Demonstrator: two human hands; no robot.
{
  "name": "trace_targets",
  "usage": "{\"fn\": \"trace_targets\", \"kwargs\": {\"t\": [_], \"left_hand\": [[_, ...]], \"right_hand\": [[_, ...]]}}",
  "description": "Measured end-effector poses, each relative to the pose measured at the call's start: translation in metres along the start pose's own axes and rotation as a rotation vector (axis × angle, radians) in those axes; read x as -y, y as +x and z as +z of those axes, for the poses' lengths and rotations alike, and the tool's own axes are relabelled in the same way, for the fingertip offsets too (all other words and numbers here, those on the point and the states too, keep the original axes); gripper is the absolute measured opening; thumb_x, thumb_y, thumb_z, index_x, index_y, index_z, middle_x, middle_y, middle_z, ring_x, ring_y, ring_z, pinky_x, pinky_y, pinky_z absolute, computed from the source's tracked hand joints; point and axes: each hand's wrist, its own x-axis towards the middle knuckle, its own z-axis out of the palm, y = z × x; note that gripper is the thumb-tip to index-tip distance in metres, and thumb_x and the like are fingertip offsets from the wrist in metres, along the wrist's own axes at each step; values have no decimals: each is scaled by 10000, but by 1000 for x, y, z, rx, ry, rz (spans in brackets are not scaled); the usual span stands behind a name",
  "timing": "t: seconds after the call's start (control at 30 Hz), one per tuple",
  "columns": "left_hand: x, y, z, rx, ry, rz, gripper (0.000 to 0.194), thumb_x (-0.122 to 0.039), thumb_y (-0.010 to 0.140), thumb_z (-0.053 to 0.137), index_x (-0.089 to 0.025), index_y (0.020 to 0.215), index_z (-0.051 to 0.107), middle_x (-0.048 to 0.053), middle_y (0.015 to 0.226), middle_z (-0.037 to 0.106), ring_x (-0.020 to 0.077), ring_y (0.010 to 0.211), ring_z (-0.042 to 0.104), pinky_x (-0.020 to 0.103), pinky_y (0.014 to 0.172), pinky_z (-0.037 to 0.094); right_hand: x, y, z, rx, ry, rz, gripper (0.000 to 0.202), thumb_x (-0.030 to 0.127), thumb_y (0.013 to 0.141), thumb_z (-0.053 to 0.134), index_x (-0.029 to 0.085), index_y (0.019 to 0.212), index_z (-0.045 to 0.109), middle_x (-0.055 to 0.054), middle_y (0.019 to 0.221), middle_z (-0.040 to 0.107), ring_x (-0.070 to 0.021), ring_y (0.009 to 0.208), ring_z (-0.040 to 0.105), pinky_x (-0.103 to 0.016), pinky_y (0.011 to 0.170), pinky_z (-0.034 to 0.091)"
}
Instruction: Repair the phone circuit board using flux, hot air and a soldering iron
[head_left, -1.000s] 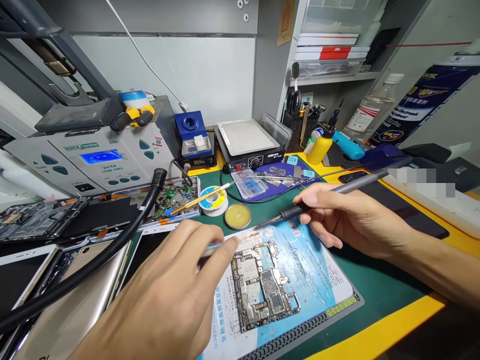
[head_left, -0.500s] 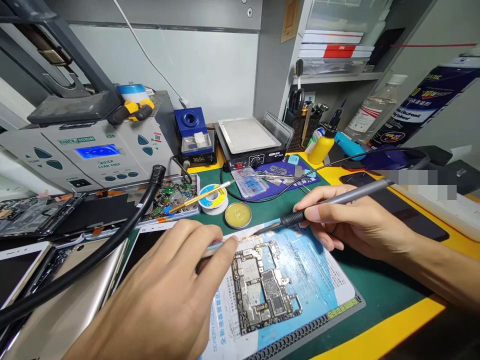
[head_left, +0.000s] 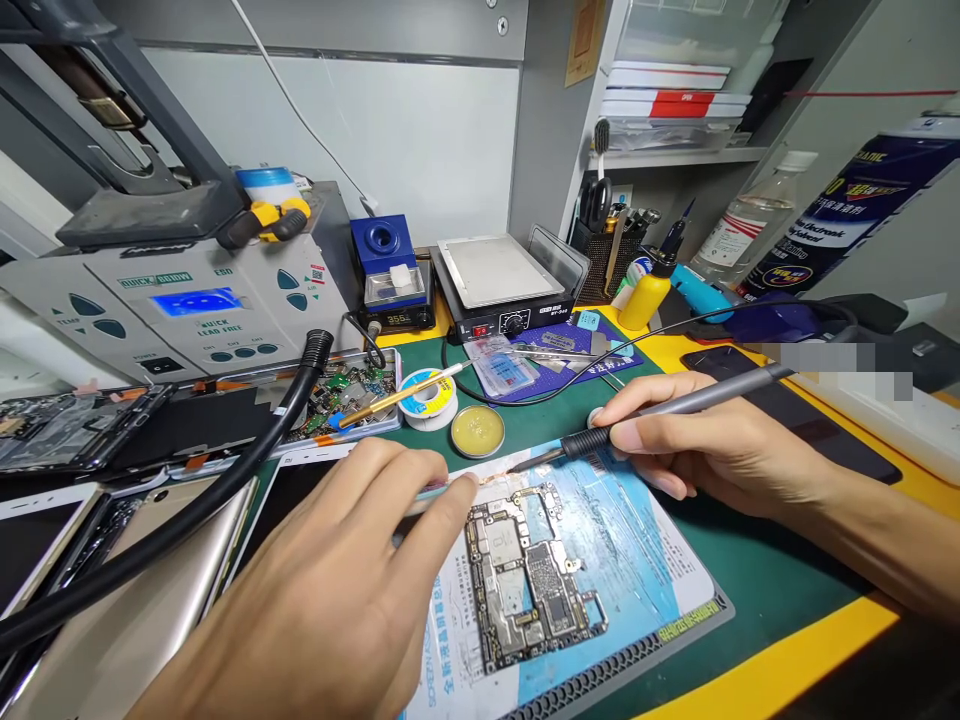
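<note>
In the head view my right hand (head_left: 690, 425) grips a soldering iron (head_left: 675, 405) like a pen. Its tip points left and meets a thin strip of copper braid (head_left: 493, 477) above the far edge of the circuit board. The fingers of my left hand (head_left: 360, 560) are pinched at the near end of that braid, and a pale blue-green piece (head_left: 427, 494) shows between them. A phone circuit board (head_left: 525, 580) with metal shields lies flat between my hands on a blue and white printed sheet (head_left: 637, 530). My left hand covers the sheet's left part.
A round tin of yellowish paste (head_left: 478, 431) and a solder spool (head_left: 427, 405), with a brush (head_left: 401, 393) across it, stand beyond my left hand. A hot-air station (head_left: 187, 310) and its black hose (head_left: 247, 450) occupy the left. Behind sits a hot plate (head_left: 502, 285).
Almost nothing differs. The view has shifted very slightly; both hands keep their grip and the iron tip stays at the copper braid.
</note>
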Motion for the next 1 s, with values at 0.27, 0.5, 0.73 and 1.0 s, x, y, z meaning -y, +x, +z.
{"fn": "trace_targets", "kwargs": {"t": [0.27,0.5,0.73,1.0], "left_hand": [[2,4,1,-25,-6,-39,317,-49,940,478,-90,1159,703,123,948,670,278,903,587,421,726,528],[1,5,0,-73,-10,-70,238,-48,944,490,-124,1022,702,109,929,622,263,907,577,382,671,460],[1,7,0,-96,15,-83,217,-134,964,518,-155,1087,695,95,962,618,231,910,588,365,777,538],[1,14,0,-95,-21,-102,201,-295,957,564,-206,1054,716,84,961,626,238,965,600,392,900,582]], "right_hand": [[-2,4,-2,56,87,55,147,200,640,907,166,778,866,-53,557,714,-96,314,549,-158,292,400],[-1,4,0,9,167,68,191,222,575,929,159,741,861,-49,530,710,-112,315,575,-145,281,428],[-1,2,0,22,149,68,183,219,597,922,154,758,863,-52,544,718,-101,314,570,-135,288,428],[-3,5,-1,38,132,67,155,199,615,906,161,761,868,-49,536,713,-87,302,548,-128,282,406]]}}
